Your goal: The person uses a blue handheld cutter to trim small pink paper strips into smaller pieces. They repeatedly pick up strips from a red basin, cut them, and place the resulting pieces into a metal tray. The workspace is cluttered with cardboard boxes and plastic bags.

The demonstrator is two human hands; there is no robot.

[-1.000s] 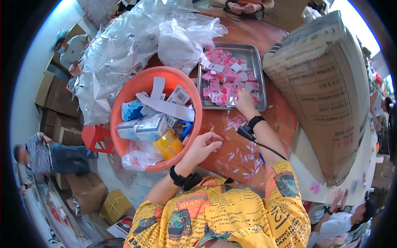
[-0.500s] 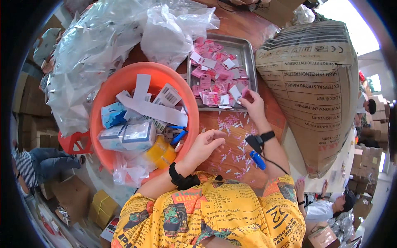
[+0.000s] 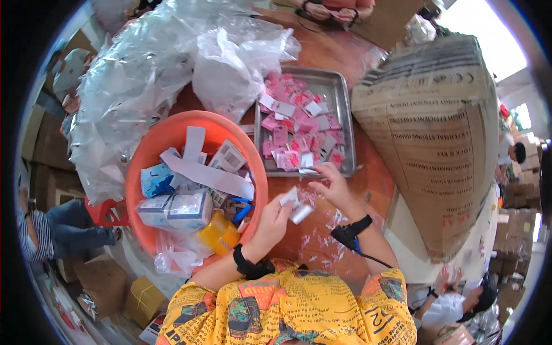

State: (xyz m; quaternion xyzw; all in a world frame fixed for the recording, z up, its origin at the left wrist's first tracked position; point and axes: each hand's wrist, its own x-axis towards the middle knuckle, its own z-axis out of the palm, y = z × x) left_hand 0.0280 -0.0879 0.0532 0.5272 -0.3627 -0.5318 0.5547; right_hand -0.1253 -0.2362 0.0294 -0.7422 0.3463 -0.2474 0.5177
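Note:
My left hand [image 3: 272,225] pinches a small folded white card [image 3: 299,213] between thumb and fingers, over the table just below the tray. To its right, my right hand [image 3: 332,187] has thumb and index finger apart. Its index fingertip is at the near edge of a metal tray [image 3: 348,123]; I see nothing held in it. Inside the tray lies a heap of small pink cards [image 3: 280,135] mixed with white ones. Left of my left hand stands an orange basin [image 3: 261,195] holding label strips [image 3: 210,175], wrapped packs, a yellow tape roll [image 3: 219,232] and a blue-handled tool [image 3: 242,210].
Tiny pink and white scraps [image 3: 330,241] litter the brown table. Clear plastic bags [image 3: 135,75] cover the far left; a large cardboard carton [image 3: 425,138] stands on the right. Another person's hands [image 3: 330,12] work across the table, and a person [image 3: 454,299] sits at lower right.
My right hand has drawn back from the tray's cards toward its near edge. The left hand, empty before, now pinches a white card. Another person's hands have come into view at the far side.

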